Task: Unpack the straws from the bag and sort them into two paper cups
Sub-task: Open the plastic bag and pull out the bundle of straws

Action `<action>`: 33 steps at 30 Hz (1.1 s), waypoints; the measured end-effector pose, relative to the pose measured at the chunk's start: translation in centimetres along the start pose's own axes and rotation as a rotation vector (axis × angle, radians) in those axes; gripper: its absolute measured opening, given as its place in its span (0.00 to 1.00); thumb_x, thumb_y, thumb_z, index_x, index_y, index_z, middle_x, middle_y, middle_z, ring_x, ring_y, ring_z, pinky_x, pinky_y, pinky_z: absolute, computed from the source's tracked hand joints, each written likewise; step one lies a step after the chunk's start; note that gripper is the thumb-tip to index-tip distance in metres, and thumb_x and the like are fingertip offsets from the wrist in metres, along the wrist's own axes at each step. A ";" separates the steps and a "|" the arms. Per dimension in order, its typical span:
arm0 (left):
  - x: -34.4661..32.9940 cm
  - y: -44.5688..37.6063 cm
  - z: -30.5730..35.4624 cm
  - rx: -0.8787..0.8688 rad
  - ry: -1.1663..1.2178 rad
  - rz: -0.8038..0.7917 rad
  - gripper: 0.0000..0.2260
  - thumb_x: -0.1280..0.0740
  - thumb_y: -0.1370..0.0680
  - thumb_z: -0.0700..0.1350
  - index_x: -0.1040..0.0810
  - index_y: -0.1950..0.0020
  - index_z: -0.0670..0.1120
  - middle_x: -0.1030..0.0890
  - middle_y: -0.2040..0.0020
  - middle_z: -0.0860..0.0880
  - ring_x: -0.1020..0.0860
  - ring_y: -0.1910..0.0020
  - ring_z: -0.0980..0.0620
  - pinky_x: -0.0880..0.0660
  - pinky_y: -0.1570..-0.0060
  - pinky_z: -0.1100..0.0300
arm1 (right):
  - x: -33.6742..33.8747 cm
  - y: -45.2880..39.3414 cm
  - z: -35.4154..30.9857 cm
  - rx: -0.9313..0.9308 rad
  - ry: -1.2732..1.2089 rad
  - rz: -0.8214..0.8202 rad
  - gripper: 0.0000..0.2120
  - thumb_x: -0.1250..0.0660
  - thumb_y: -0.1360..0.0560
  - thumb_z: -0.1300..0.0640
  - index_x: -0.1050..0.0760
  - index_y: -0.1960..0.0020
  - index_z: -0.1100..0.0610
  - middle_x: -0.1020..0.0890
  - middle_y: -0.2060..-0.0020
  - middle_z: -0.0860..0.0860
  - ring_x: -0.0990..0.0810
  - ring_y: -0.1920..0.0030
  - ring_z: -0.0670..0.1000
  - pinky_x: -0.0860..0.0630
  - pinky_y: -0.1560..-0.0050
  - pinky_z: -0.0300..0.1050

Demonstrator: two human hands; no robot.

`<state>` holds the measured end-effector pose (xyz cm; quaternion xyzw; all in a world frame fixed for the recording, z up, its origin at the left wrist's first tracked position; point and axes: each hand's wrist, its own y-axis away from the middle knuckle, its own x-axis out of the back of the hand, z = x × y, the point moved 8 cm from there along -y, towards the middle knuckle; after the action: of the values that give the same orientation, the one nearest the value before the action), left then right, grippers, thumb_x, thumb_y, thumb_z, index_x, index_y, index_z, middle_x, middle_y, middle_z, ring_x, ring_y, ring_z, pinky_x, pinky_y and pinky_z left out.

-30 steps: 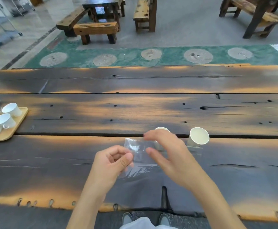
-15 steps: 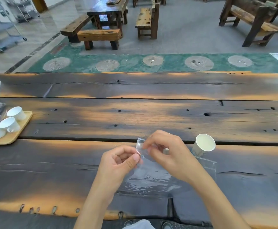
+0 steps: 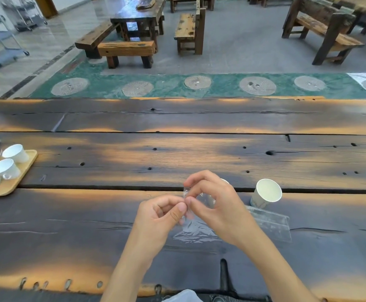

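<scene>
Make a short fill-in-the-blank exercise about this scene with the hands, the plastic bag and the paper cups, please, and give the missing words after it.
1. Both hands, the left hand and the right hand, pinch the edge of a clear plastic ____.
2. The paper cup to the right of the hands is ____ inside.
3. The white cups at the left stand on a wooden ____.
4. Everything rests on a dark ____ table.

Missing words: bag; empty; tray; wooden

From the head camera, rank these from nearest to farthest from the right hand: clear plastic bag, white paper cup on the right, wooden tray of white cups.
1. Clear plastic bag, pinched by the right hand.
2. White paper cup, just right.
3. Wooden tray, far left edge.
</scene>
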<state>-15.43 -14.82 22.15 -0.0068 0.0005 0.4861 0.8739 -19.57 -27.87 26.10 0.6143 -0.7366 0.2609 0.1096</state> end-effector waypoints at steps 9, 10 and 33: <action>1.3 0.0 -0.9 0.009 -0.126 -0.050 0.07 0.29 0.25 0.51 0.17 0.56 0.48 0.15 0.61 0.45 0.19 0.60 0.54 0.24 0.56 0.64 | 2.8 -0.9 0.8 -0.097 -0.257 0.038 0.08 0.36 0.19 0.62 0.27 0.57 0.56 0.20 0.52 0.45 0.25 0.57 0.40 0.31 0.55 0.32; 1.4 -0.1 -0.9 0.017 -0.140 -0.053 0.09 0.28 0.27 0.55 0.16 0.54 0.50 0.15 0.58 0.46 0.18 0.58 0.53 0.23 0.53 0.63 | 2.7 -0.9 0.6 -0.090 -0.273 0.010 0.08 0.37 0.19 0.61 0.27 0.57 0.57 0.20 0.52 0.46 0.26 0.58 0.40 0.31 0.55 0.32; 3.5 -2.1 1.0 -0.023 0.165 0.197 0.11 0.32 0.25 0.47 0.21 0.57 0.37 0.24 0.70 0.46 0.27 0.70 0.52 0.28 0.64 0.61 | 8.0 5.1 12.5 -0.429 -0.590 0.221 0.25 0.25 0.32 0.42 0.21 0.44 0.58 0.14 0.50 0.59 0.14 0.56 0.58 0.21 0.50 0.47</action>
<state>-11.77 -12.95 23.13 -0.0565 0.0677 0.5673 0.8188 -24.26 -40.56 18.12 0.5428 -0.8363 -0.0770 -0.0099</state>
